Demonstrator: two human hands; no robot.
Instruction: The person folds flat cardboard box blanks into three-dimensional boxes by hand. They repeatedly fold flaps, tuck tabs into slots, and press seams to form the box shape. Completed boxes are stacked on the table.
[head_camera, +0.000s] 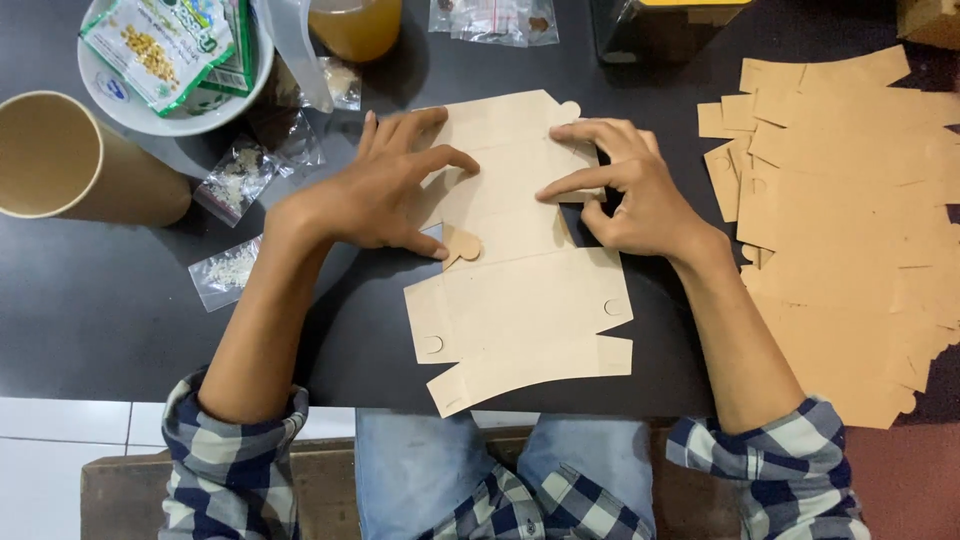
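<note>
Two checked sleeves frame the near edge, with blue jeans between them at 6 o'clock. Just beyond, a flat kraft cardboard box blank (520, 300) lies on the dark surface (100, 300), its near flaps free. Both hands press on its far half: the left hand (375, 190) lies spread with fingers flat on the card, thumb beside a small rounded tab; the right hand (625, 190) bears down with its fingertips, forefinger stretched toward the left hand. At 3 o'clock a loose stack of cardboard blanks (850, 220) spreads out. At 9 o'clock lie small clear seed bags (228, 270) and a paper cup (60, 155) on its side. Farthest, at 11 o'clock, a white bowl (175, 120) holds green packets.
</note>
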